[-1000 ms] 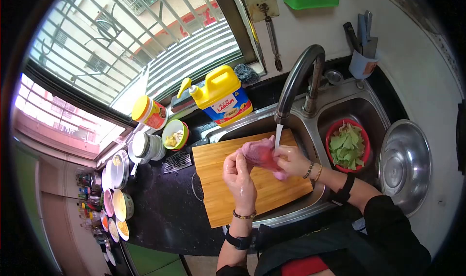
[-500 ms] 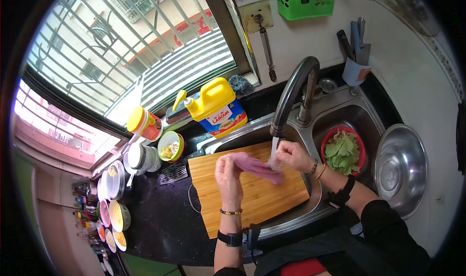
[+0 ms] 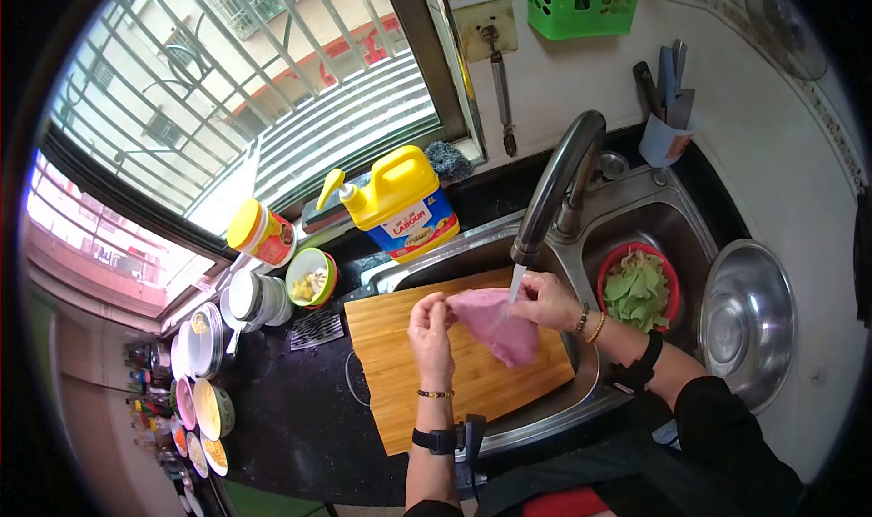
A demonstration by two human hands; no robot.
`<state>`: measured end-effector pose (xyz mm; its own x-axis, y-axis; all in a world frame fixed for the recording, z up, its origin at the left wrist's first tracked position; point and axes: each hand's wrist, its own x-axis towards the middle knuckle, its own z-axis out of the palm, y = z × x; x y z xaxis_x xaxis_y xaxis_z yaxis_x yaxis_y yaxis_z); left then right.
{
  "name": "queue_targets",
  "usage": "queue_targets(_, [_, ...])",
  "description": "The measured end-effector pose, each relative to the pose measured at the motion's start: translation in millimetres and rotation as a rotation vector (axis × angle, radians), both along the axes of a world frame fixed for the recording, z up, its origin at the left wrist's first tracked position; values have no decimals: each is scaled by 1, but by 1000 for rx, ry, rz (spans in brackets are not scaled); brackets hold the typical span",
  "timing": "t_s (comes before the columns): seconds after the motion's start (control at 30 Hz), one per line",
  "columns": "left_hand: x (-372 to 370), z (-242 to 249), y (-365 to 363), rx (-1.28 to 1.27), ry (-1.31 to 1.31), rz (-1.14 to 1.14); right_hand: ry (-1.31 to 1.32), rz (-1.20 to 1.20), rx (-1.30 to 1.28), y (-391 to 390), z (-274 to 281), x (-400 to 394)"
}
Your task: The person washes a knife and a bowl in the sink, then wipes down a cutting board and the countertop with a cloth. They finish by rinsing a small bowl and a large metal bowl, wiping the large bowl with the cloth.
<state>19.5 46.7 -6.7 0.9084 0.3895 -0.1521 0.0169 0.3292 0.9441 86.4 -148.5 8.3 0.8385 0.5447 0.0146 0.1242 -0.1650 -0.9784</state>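
A pink cloth [image 3: 498,328] hangs spread between my two hands, above a wooden cutting board [image 3: 400,372] that lies across the left sink basin. My left hand [image 3: 431,328] pinches its left corner. The right corner is gripped by my right hand [image 3: 545,301], right beside the stream of water that falls from the curved faucet [image 3: 561,176] onto the cloth. The fingertips of my right hand are partly hidden by the water and cloth.
Leafy greens [image 3: 636,290] fill a red bowl in the right basin. A metal bowl [image 3: 749,326] stands at the right. Behind the board are a yellow detergent jug [image 3: 404,203] and a green bowl [image 3: 311,276]; knives [image 3: 668,81] stand in a holder at the back.
The cloth was bunched into a narrow strip and now hangs opened out, its lower part dropping toward the board. My right hand has turned slightly and moved a little lower.
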Motion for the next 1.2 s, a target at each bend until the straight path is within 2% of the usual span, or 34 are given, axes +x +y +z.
queue_targets(0.13, [-3, -14, -42, 144, -42, -166, 124, -89, 99, 9, -5, -5])
queue_targets(0.2, [2, -32, -56, 516, -200, -376, 230, -74, 174, 11, 9, -10])
queue_targets(0.23, [4, -42, -61, 514, -207, -375, 225, -75, 171, 11, 8, -10])
queue_targets(0.3, [16, -29, -72, 644, -161, -489, 132, -44, 239, 8, 9, -10])
queue_targets(0.33, [22, -19, -75, 576, -216, -612, 199, -33, 230, 2, 14, -12])
queue_targets(0.37, [28, -39, -77, 572, -227, -607, 189, -31, 223, -4, 23, -12])
queue_targets(0.43, [35, -96, -78, 592, 42, -524, 13, -7, 156, -16, 34, -13])
queue_targets(0.47, [45, -83, -71, 978, 57, -679, 16, -19, 160, -21, 30, -11])
queue_targets(0.5, [48, -86, -65, 979, 72, -668, 25, -84, 85, -25, 29, -7])
queue_targets(0.57, [54, -97, -54, 782, 343, -436, -105, -289, -77, -38, 15, 9])
queue_targets(0.6, [54, -56, -59, 527, 255, -256, -235, -365, -120, -50, 0, 23])
queue_targets(0.63, [58, -47, -60, 479, 112, -265, -423, -478, -245, -58, 11, 32])
queue_targets(0.67, [60, -40, -60, 432, -29, -271, -397, -595, -207, -68, 2, 48])
queue_targets(0.7, [64, -24, -60, 744, -101, -301, -528, -701, -376, -74, 8, 62])
queue_targets(0.73, [72, -44, -63, 867, 132, -302, -657, -738, -425, -87, -12, 87])
queue_targets(0.77, [80, -74, -72, 802, -184, -98, -764, -746, -577, -93, -18, 101])
queue_targets(0.8, [69, -41, -74, 1025, -274, -41, -814, -725, -712, -113, -51, 132])
queue_targets(0.83, [71, -60, -82, 944, -298, -13, -948, -828, -858, -146, -110, 176])
queue_targets(0.87, [64, -47, -81, 1173, -214, -112, -592, -485, -797, -134, -68, 178])
queue_targets(0.9, [53, -27, -80, 902, -89, -206, -663, -594, -849, -189, -151, 238])
queue_targets(0.93, [51, -24, -81, 864, -37, -227, -652, -418, -809, -160, -104, 215])
queue_targets(0.97, [50, -22, -76, 850, -20, -327, -400, -227, -506, -199, -156, 263])
queue_targets(1.0, [41, -19, -76, 825, 4, -250, -546, -271, -851, -189, -136, 255])
queue_targets(1.03, [33, -16, -72, 785, 46, -250, -461, -259, -1047, -173, -99, 243])
queue_targets(1.2, [6, -22, -77, 655, 7, -180, -593, -369, -1023, -118, -45, 172])
